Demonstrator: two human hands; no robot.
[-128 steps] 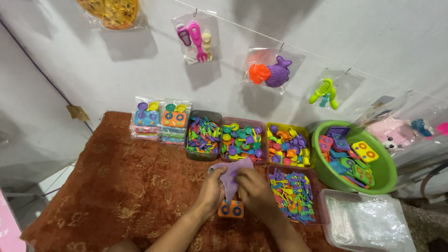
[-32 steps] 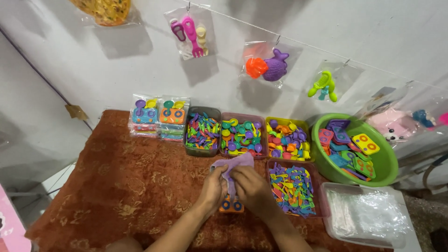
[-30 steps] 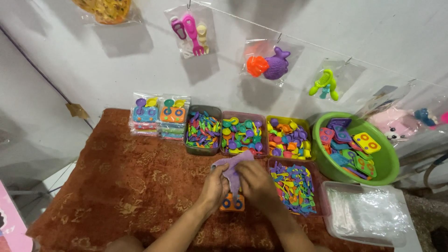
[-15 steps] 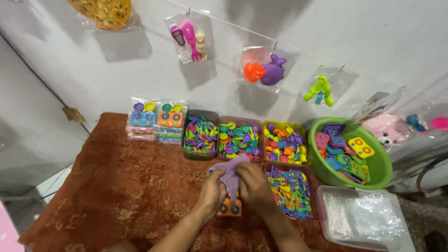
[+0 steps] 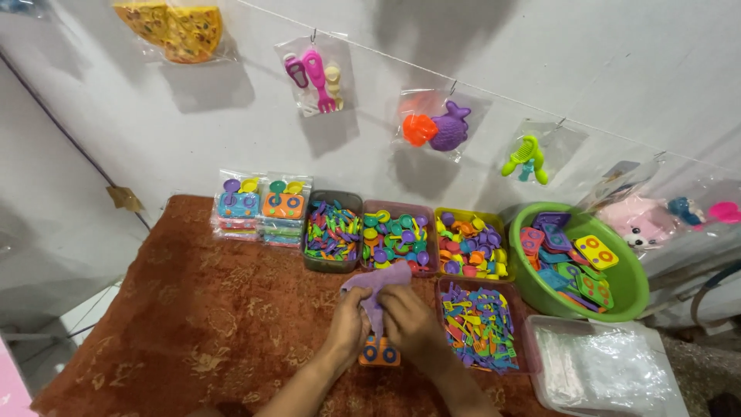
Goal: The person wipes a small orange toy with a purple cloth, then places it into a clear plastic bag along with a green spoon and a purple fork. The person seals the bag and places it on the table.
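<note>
Hands at bottom centre: left hand (image 5: 349,324) and right hand (image 5: 407,320) are pressed together, both pinching a purple piece (image 5: 376,287) just above an orange toy stove (image 5: 379,354) on the brown rug (image 5: 193,324). Behind them, upper-middle, sits a row of bins (image 5: 399,235) full of bright plastic bits, with a green bowl (image 5: 617,297) to the right. Stacked clear packs (image 5: 262,207) stand at the left of the row. Clear bags with toys hang on a line along the top, like the purple whale bag (image 5: 440,127)

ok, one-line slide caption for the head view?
Both hands, left hand and right hand, grip a purple cloth above an orange toy stove, bins of toys behind.
</note>
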